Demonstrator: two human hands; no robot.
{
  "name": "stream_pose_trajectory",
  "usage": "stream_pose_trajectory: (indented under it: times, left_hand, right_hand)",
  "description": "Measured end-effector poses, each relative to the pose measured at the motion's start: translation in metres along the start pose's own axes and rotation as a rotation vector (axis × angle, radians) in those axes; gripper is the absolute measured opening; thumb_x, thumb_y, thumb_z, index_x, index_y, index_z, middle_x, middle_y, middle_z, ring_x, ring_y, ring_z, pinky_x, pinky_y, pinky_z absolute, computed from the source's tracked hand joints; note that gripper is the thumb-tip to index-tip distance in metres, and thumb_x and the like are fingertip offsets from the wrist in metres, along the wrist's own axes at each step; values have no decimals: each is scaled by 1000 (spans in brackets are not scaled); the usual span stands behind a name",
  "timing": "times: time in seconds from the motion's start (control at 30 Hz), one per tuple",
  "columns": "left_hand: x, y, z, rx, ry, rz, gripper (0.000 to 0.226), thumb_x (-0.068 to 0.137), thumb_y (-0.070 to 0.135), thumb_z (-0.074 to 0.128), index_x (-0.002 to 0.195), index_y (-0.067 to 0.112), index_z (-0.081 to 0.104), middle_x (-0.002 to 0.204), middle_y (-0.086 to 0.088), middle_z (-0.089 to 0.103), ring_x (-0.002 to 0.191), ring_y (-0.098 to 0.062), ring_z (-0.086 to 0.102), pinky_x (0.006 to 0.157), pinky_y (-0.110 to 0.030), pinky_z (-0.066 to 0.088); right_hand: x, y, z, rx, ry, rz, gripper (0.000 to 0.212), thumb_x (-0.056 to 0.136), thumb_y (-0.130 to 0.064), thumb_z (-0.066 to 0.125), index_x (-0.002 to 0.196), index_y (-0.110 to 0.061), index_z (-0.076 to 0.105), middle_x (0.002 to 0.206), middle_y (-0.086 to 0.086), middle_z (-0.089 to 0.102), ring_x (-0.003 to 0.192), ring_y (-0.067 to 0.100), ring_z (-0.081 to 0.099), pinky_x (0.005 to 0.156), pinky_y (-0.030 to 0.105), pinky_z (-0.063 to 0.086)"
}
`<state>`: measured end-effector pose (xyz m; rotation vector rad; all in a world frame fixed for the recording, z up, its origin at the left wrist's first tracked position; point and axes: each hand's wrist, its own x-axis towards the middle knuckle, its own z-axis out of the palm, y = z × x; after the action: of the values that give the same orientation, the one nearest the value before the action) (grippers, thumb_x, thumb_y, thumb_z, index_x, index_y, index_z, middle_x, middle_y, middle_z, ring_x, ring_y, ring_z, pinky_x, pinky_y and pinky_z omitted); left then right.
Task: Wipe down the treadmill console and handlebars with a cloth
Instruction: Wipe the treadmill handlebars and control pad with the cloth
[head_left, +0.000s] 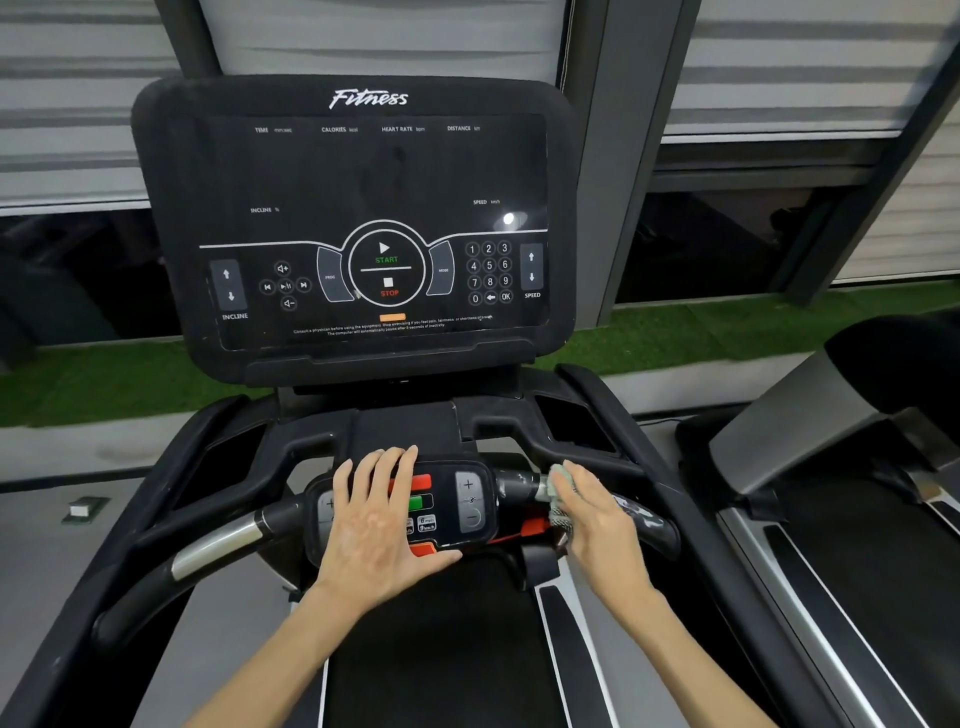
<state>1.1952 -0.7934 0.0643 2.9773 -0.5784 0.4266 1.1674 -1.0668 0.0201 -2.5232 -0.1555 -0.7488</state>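
Observation:
The black treadmill console (358, 171) stands upright ahead, its screen dark with printed START and STOP buttons. Below it a small control pod (457, 512) sits in the middle of the front handlebar (223, 540). My left hand (376, 525) lies flat on the pod's left half, fingers straight and spread. My right hand (597, 519) presses a pale grey-green cloth (558, 496) against the handlebar's right grip, just right of the pod. Most of the cloth is hidden under the palm.
Black side arms (649, 493) curve around the handlebar on both sides. The running belt (441, 649) lies below my forearms. A second treadmill (841, 519) stands close on the right. Green turf and shuttered windows lie beyond the console.

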Motion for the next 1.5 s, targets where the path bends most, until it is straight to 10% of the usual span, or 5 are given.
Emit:
stream_pose_trajectory:
  times: [0.63,0.83,1.13,1.37,1.5]
  left_hand:
    - [1,0,-2,1,-4,0,119,55,84,64,143,8,39,136,-13,48,127,-32,44,111,-57,30]
    - [0,2,-4,-6,-16,-11,118,56,85,60,143,8,39,137,-12,49,128,-32,44,111,-57,29]
    - [1,1,-3,-12,-3,-5,118,55,83,63,143,8,39,136,-12,49,127,-32,45,110,-57,31]
    - [2,2,-3,-17,0,-1,118,55,83,63,143,8,39,136,-12,49,128,-31,44,110,-57,30]
    - [1,1,-2,-16,10,0,118,54,82,66,142,8,39,136,-12,49,127,-31,44,110,-57,30]
  right_hand:
    - [21,-40,11,74,-49,-166,59,66,23,52,117,-3,66,120,14,66,115,28,60,110,27,33]
    - [42,-43,-2,53,-103,22,44,69,18,64,103,-9,69,102,8,71,92,27,70,72,36,59]
    - [18,-52,-4,141,-79,-195,53,71,20,66,118,-6,66,119,7,68,115,21,62,107,23,39]
    - [48,-63,7,262,-35,-1,33,83,6,62,111,-9,69,101,4,73,83,9,67,81,27,55]
    - [23,-67,4,271,12,-26,43,79,11,66,119,-6,67,116,8,69,111,10,62,99,22,48]
